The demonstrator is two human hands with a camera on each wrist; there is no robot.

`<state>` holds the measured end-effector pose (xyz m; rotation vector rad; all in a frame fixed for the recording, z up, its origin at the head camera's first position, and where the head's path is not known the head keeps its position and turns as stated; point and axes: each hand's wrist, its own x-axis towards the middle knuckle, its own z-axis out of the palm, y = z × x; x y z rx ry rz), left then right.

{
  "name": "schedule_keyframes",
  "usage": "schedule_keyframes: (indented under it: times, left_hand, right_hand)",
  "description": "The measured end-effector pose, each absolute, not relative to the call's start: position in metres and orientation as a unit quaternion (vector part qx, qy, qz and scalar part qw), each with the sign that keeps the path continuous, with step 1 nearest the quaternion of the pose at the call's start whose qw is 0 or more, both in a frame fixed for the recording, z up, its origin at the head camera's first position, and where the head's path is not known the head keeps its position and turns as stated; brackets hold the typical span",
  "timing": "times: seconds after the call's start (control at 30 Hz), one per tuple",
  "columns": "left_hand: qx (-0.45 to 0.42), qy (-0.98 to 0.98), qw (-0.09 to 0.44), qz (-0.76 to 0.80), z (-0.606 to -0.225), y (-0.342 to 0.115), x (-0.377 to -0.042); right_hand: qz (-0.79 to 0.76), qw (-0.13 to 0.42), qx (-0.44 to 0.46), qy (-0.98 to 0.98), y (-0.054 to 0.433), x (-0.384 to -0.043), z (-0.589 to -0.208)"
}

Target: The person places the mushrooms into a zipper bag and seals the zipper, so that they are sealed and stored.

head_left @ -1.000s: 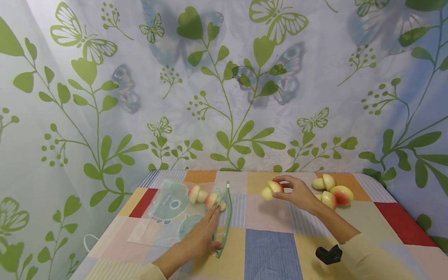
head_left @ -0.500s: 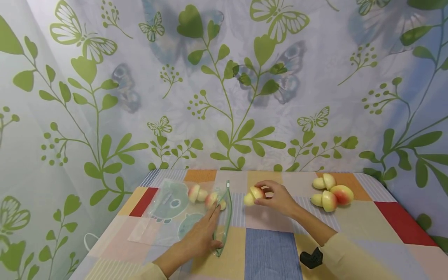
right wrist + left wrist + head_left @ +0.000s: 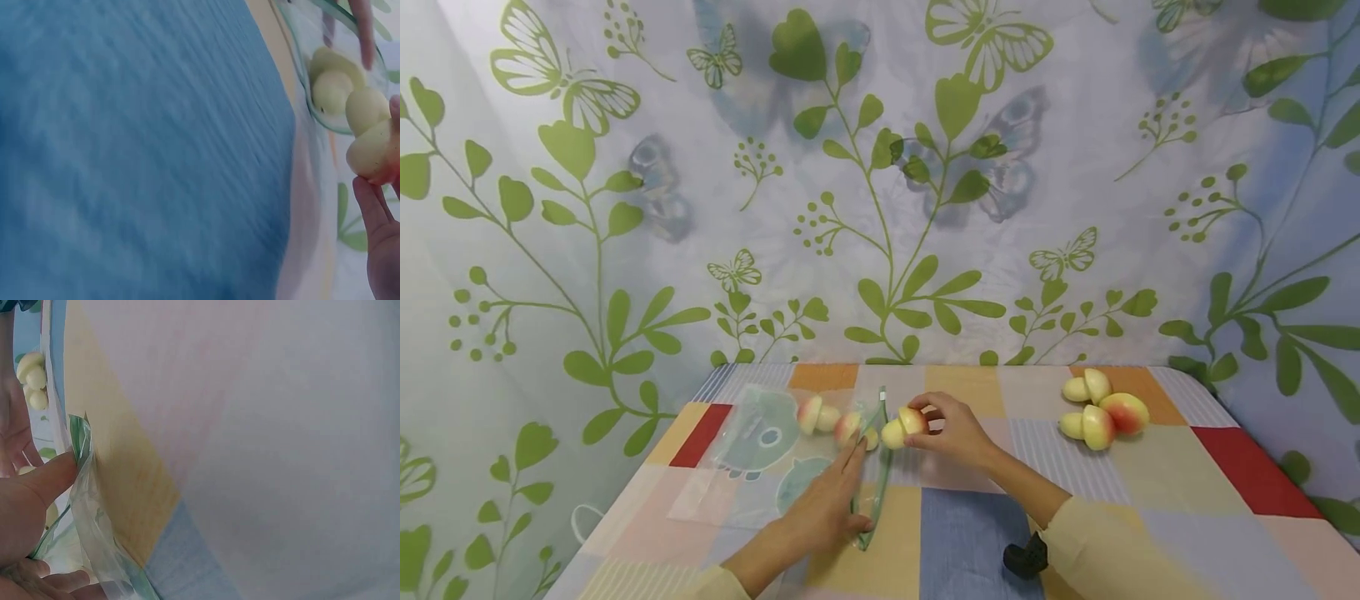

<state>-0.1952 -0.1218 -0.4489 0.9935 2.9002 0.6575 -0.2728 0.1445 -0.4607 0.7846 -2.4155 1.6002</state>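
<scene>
On my feed, 2 toy mushrooms [image 3: 817, 416] lie in the clear bag [image 3: 756, 450], ahead of the left hand [image 3: 827, 504]; its straightish fingers press at the bag's green edge [image 3: 884, 479]. Held mushroom [image 3: 904, 427]: stem leftward, overlapping that edge, contact unclear. The right hand [image 3: 953, 429], nearer, pinches its cap.

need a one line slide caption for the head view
The right hand holds a mushroom-shaped piece at the open mouth of a clear bag, the left hand touching the bag.
</scene>
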Motion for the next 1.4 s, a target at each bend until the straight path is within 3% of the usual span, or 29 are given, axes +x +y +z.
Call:
schedule_keyframes:
  times: [0.33,1.0,1.4]
  left_hand:
    - [0.314,0.929,-0.014,0.194,-0.454,-0.124,-0.196]
    - [0.323,0.93,-0.024,0.174,-0.453,-0.122,-0.199]
    - [0.336,0.925,-0.043,0.17,-0.454,-0.123,-0.197]
  right_hand:
    - [0.509,0.086,0.283,-0.809,0.115,-0.272,-0.47]
    - [0.514,0.039,0.247,-0.821,0.095,-0.272,-0.476]
    - [0.519,0.017,0.27,-0.811,0.095,-0.274,-0.481]
